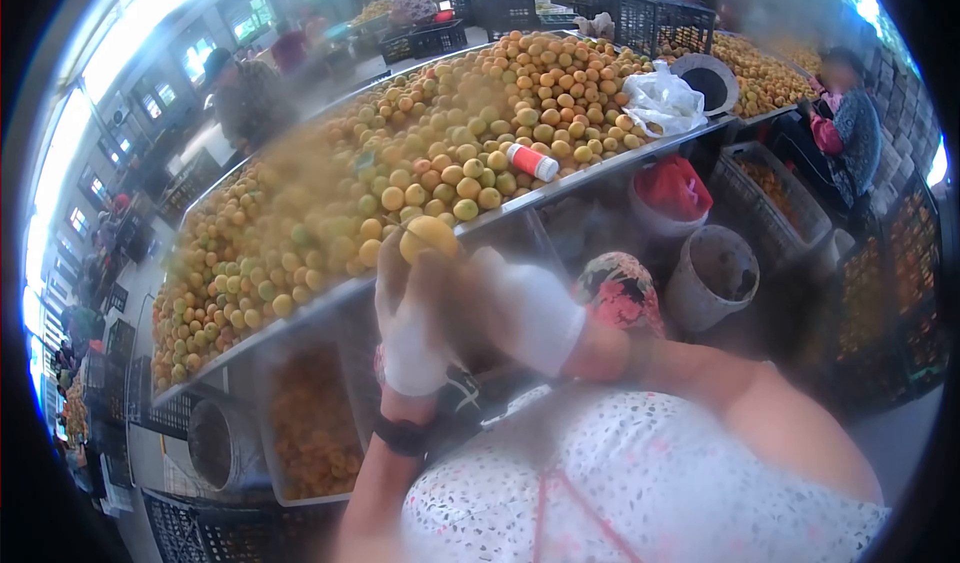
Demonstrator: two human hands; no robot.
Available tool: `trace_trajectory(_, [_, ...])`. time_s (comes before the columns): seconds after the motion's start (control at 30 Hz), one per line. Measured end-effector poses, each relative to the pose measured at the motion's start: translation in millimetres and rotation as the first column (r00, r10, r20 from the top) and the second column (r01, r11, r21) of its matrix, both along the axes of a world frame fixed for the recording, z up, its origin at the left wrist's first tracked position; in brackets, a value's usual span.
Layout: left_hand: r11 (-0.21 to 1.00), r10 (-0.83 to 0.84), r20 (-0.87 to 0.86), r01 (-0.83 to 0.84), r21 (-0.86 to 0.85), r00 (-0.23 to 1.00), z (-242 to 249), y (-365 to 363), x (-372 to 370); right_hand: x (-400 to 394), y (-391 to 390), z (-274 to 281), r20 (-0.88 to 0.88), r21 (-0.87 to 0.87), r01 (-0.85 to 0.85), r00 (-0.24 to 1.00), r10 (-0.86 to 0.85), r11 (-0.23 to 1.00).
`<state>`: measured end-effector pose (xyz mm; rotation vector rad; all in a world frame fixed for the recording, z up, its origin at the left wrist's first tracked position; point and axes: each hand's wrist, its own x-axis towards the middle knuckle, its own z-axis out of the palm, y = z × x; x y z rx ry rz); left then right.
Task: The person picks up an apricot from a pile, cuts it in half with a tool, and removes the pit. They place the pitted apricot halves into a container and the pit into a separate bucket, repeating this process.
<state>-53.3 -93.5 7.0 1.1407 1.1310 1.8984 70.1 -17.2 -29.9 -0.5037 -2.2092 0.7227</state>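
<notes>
Both my hands wear white gloves and meet at the near edge of a table heaped with round orange-yellow and greenish fruit (pixel 470 188). My left hand (pixel 408 328) is closed on one larger-looking yellow-orange fruit (pixel 430 240), held up at the fingertips. Close against it, my right hand (pixel 530 308) has its fingers curled inward. A brown blur covers the space between the hands, so I cannot make out what the right fingers grip. A red-and-white cylinder (pixel 532 162) lies on the fruit just beyond, with a white plastic bag (pixel 664 98) farther right.
Below the table stand a crate of orange pieces (pixel 315 423), a grey bucket (pixel 215 443), a white bucket (pixel 712 278) and a pail with a red bag (pixel 672 191). A person (pixel 850 128) sits at the right. Black crates (pixel 665 23) are stacked behind.
</notes>
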Motion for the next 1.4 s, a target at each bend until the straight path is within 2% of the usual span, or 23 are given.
trace_trajectory(0.1, [0.995, -0.083, 0.060, 0.086, -0.051, 0.995, -12, 0, -13, 0, -1, 2, -0.030, 0.018, -0.011, 0.999, 0.012, 1.000])
trace_trajectory(0.17, [0.998, -0.037, 0.075, 0.040, -0.051, 0.996, -15, 3, -8, 1, -1, 2, -0.054, 0.025, -0.016, 0.998, 0.018, 1.000])
trace_trajectory(0.2, [0.999, 0.010, 0.091, -0.005, -0.050, 0.996, -16, 4, -6, 0, 0, 1, -0.015, 0.045, -0.001, 1.000, 0.001, 0.999])
trace_trajectory(0.33, [0.996, -0.034, 0.054, 0.038, -0.080, 0.998, -21, 6, -12, -5, 6, -11, 0.070, 0.110, 0.029, 0.997, -0.037, 0.993])
trace_trajectory(0.37, [0.996, -0.035, 0.127, 0.045, -0.077, 0.991, -19, 7, -9, -6, 8, -14, 0.071, 0.111, 0.028, 0.997, -0.036, 0.993])
trace_trajectory(0.4, [0.996, -0.036, 0.199, 0.051, -0.074, 0.979, -17, 7, -8, -6, 10, -17, 0.078, 0.097, 0.029, 0.996, -0.036, 0.995])
trace_trajectory(0.57, [0.989, -0.042, 0.131, 0.060, -0.136, 0.990, -30, 11, -15, -7, 17, -29, 0.103, 0.055, 0.021, 0.994, -0.027, 0.998])
trace_trajectory(0.63, [0.987, -0.066, 0.129, 0.084, -0.139, 0.989, -36, 14, -18, -8, 21, -34, 0.102, -0.101, -0.010, 0.995, 0.020, 0.995])
trace_trajectory(0.77, [0.981, -0.066, 0.151, 0.092, -0.170, 0.986, -47, 17, -22, -5, 23, -37, 0.079, -0.136, -0.026, 0.996, 0.037, 0.990])
trace_trajectory(0.83, [0.979, -0.081, 0.165, 0.109, -0.171, 0.983, -48, 18, -23, -1, 19, -31, 0.044, -0.226, -0.035, 0.998, 0.046, 0.974])
trace_trajectory(1.03, [0.977, -0.074, 0.159, 0.103, -0.187, 0.985, -42, 16, -22, -1, 17, -25, 0.026, -0.271, -0.041, 0.998, 0.049, 0.962])
trace_trajectory(1.27, [0.976, -0.052, 0.148, 0.082, -0.203, 0.988, -38, 14, -22, -4, 16, -24, 0.027, -0.205, -0.031, 0.999, 0.038, 0.978])
trace_trajectory(1.33, [0.973, -0.043, 0.146, 0.075, -0.220, 0.988, -34, 13, -19, -5, 15, -23, -0.021, -0.166, -0.026, 1.000, 0.023, 0.986])
trace_trajectory(1.37, [0.980, -0.030, 0.176, 0.064, -0.191, 0.984, -29, 13, -17, -8, 18, -27, -0.010, -0.182, -0.014, 1.000, 0.013, 0.983])
trace_trajectory(1.4, [0.984, -0.020, 0.210, 0.057, -0.169, 0.978, -26, 12, -14, -13, 24, -33, 0.085, -0.110, -0.022, 0.996, 0.032, 0.994])
